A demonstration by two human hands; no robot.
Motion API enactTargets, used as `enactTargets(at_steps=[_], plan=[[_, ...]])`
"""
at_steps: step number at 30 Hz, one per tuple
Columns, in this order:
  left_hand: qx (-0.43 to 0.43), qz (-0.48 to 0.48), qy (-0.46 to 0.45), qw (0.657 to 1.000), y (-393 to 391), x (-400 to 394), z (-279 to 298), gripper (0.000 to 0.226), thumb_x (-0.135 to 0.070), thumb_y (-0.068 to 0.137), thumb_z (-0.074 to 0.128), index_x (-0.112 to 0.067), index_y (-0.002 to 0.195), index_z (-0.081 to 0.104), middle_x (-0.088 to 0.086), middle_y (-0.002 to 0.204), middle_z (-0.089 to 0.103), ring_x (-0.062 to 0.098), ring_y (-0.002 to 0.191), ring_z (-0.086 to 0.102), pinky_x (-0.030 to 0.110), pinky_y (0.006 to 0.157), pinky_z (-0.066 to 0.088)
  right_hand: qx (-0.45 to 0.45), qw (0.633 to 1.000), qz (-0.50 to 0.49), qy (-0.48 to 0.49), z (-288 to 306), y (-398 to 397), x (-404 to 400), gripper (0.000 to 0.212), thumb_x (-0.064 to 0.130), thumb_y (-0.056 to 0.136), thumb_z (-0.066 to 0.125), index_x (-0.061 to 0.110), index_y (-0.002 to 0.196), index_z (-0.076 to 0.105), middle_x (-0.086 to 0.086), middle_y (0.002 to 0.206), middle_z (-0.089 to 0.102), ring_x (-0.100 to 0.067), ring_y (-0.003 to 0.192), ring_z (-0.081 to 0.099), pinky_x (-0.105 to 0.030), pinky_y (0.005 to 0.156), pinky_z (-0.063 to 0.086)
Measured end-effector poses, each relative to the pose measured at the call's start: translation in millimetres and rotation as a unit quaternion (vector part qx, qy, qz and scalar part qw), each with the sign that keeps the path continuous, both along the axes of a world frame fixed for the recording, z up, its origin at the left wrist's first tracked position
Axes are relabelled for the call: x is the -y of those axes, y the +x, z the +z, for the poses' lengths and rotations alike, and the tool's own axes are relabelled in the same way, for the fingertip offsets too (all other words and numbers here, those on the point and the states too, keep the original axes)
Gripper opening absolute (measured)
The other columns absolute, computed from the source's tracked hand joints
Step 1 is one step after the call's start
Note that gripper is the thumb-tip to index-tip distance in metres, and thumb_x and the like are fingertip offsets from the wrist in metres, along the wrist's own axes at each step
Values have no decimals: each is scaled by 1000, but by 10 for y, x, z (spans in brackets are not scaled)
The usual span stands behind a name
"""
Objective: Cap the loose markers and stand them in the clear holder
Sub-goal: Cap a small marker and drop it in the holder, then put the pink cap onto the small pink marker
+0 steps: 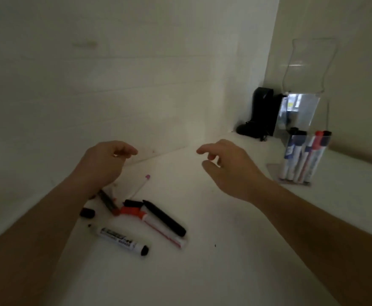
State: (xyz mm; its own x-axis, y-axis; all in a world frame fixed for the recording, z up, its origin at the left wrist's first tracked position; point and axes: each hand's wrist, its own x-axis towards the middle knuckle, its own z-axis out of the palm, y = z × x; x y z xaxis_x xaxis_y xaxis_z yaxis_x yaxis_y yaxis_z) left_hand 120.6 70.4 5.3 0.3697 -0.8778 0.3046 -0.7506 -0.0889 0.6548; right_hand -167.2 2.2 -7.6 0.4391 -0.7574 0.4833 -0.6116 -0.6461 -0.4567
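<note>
Loose markers lie in a heap on the white surface at lower left: a white marker with black print [119, 238], a black pen [164, 217], a white marker with a red cap [158, 226], a thin white marker with a pink tip [142, 184] and a loose black cap [87, 212]. My left hand [105, 162] hovers above the heap, fingers loosely curled, holding nothing. My right hand [227, 166] hangs in the air to the right, fingers relaxed and empty. The clear holder [299, 155] stands at the right with several capped markers upright in it.
A black object [260, 113] stands in the back corner beside a clear acrylic stand [299, 109]. White walls close the surface at the back and right. A small dark speck [215, 245] lies on the surface.
</note>
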Motion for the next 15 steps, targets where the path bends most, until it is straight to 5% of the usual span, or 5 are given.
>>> enactTargets(at_steps=[5,11,13,15], plan=[[-39,39,60,997,348,-115,-219,16,-24,95,61,-34,95,74,-8,96,66,13,70,59,28,62,51,-61,991,105,52,-208,844,55,27,30,101,55,37,124,68,7,105,55,-6,89,51,-20,83,37],[103,76,116,985,428,-61,-317,14,-38,87,61,-47,88,71,-14,95,67,15,90,64,30,81,53,-170,967,178,61,-408,1415,203,27,35,102,55,43,124,68,16,84,40,-10,88,43,-27,81,36],[109,87,135,981,417,-42,-331,15,-45,80,60,-50,90,70,-13,102,67,21,104,60,36,91,53,-170,962,198,83,-424,1456,219,24,34,100,59,43,119,71,22,81,48,-7,89,48,-26,83,39],[120,103,161,974,375,-45,-335,27,-47,76,62,-48,101,72,-10,113,65,27,117,51,38,95,49,-150,967,185,89,-431,1434,252,22,31,98,60,40,113,74,18,100,67,-9,98,59,-27,88,45]])
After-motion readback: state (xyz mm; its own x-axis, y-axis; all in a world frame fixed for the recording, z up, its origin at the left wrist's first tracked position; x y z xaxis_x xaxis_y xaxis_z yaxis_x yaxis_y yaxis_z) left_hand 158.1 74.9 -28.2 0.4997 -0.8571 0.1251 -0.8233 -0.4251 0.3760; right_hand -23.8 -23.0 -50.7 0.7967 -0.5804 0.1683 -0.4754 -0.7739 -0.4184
